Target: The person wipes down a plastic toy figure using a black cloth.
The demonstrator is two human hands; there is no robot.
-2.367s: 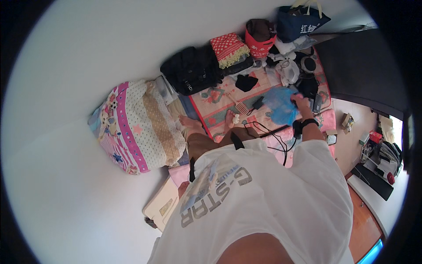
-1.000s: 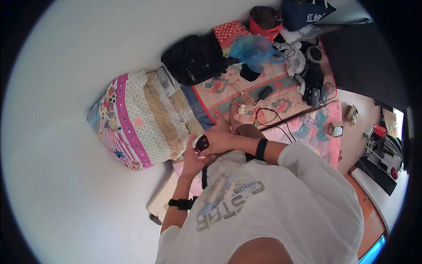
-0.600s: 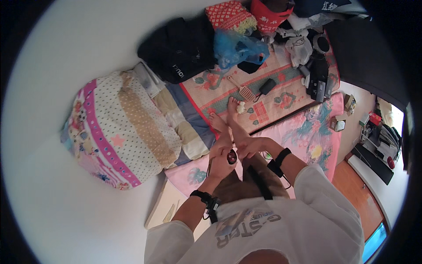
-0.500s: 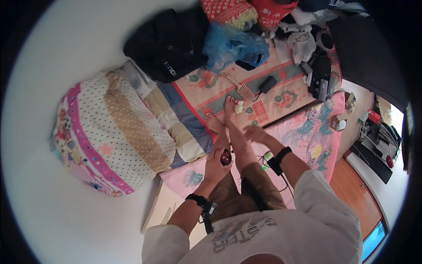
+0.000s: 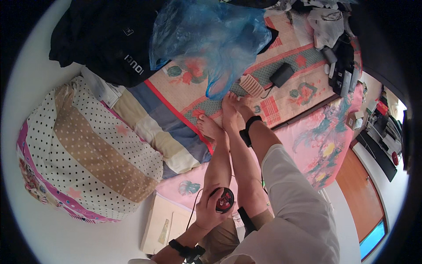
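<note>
My left hand is wrapped round a small round black tin with a red-patterned top, above my left knee. My right hand reaches far forward to the bed, next to my right foot. Its fingers are small and partly hidden, so I cannot make out what they hold, if anything. Just beyond it lies a pale wide-toothed hair comb, partly covered. A crumpled blue plastic bag spreads out ahead, its lower tip near my feet.
A black box-shaped device with a cord lies right of the comb. Black clothing is heaped at the far left. A dotted quilt bundle sits at left. Black devices and a white bag lie at far right.
I have leaned forward, and my right arm has stretched further toward the bed by my feet. The small white item beside my foot is now hidden. My left hand still holds the tin.
</note>
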